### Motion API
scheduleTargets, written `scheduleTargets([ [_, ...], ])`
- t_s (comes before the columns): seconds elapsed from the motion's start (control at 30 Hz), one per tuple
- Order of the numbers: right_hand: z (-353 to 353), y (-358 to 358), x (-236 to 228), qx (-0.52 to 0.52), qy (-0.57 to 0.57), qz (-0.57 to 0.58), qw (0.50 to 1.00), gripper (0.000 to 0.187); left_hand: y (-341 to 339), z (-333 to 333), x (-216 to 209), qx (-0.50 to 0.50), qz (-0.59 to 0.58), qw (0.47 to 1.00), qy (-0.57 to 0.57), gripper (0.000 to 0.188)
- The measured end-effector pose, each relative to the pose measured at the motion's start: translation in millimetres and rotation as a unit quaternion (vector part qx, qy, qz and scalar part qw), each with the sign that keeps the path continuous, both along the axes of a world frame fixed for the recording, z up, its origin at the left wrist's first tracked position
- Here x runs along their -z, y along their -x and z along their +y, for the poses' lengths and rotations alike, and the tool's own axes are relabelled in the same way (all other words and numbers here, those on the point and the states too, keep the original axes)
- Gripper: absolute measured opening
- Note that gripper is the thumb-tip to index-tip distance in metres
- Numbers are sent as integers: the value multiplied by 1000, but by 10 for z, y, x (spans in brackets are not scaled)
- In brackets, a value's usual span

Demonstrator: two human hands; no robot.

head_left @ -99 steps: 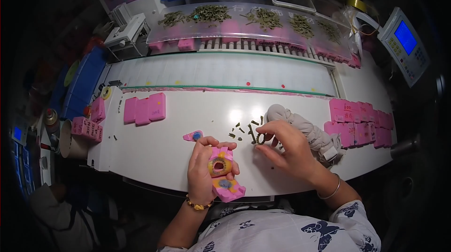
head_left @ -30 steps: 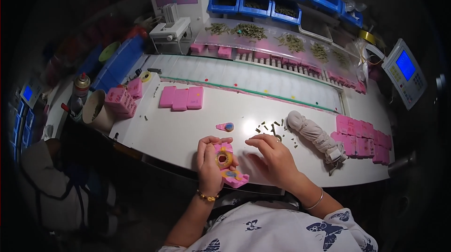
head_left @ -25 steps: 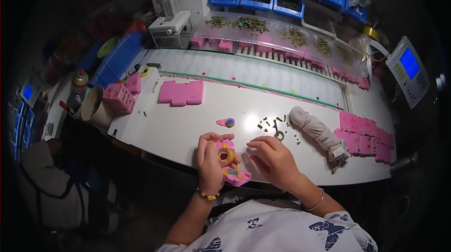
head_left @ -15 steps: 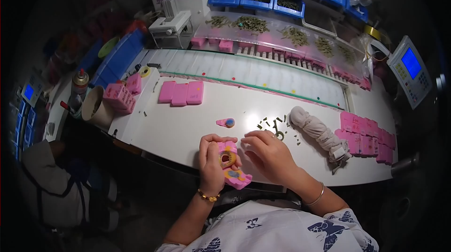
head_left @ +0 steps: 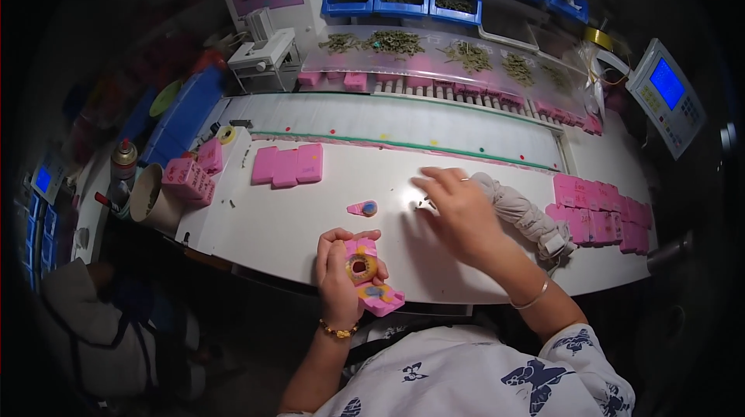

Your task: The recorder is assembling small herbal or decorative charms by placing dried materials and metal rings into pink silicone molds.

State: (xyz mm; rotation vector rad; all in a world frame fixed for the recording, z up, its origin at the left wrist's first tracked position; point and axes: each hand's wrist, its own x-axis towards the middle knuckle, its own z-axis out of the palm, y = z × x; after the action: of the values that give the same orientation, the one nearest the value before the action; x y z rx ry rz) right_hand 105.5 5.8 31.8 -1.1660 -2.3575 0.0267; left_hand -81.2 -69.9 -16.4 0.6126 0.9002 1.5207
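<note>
My left hand (head_left: 334, 271), a beaded bracelet at its wrist, is closed around a pink rubber mold (head_left: 382, 303) near the table's front edge. The mold lies opened out, showing a yellow round part with a dark hole and a blue-tinted patch on the lower flap. My right hand (head_left: 464, 215) hovers over the table to the right, fingers apart, with nothing visible in them. It hides most of the small dark green bits there. A small pink mold piece (head_left: 365, 208) with a blue spot rests on the table beyond my left hand.
Right of my right hand lies a twisted white cloth (head_left: 531, 215), beside rows of pink molds (head_left: 597, 223). More pink molds (head_left: 287, 165) sit at the left. Behind run a green-edged glass strip (head_left: 403, 118) and a clear shelf with green pieces. A control panel (head_left: 666, 97) stands right.
My right hand has moved away from the mold, rightward and forward over the green bits and the cloth's end. My left hand keeps hold of the opened mold. The view has shifted slightly.
</note>
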Motion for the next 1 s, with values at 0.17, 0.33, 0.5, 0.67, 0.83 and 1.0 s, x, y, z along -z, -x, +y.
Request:
scheduleTargets([
  [0.17,-149,-897,-98,124,4,-8,992,55,-49,46,-44,15,-11,1000,21,19],
  [0.33,-190,-1144,-9,98,153,-10,983,67,-222,96,-103,74,-50,995,38,20],
  [0.5,-332,-898,-458,93,-76,-6,993,62,-377,124,-171,91,-60,993,51,21],
  [0.67,-601,-602,-702,-64,-177,-35,981,47,-400,244,-181,128,-60,990,21,23],
  [0.83,-705,-569,-520,-112,-43,-128,985,48,-566,251,-177,74,217,959,-165,29],
  [1.0,-664,-483,-886,-46,-221,-38,974,47,-283,321,-187,124,24,992,-6,26],
])
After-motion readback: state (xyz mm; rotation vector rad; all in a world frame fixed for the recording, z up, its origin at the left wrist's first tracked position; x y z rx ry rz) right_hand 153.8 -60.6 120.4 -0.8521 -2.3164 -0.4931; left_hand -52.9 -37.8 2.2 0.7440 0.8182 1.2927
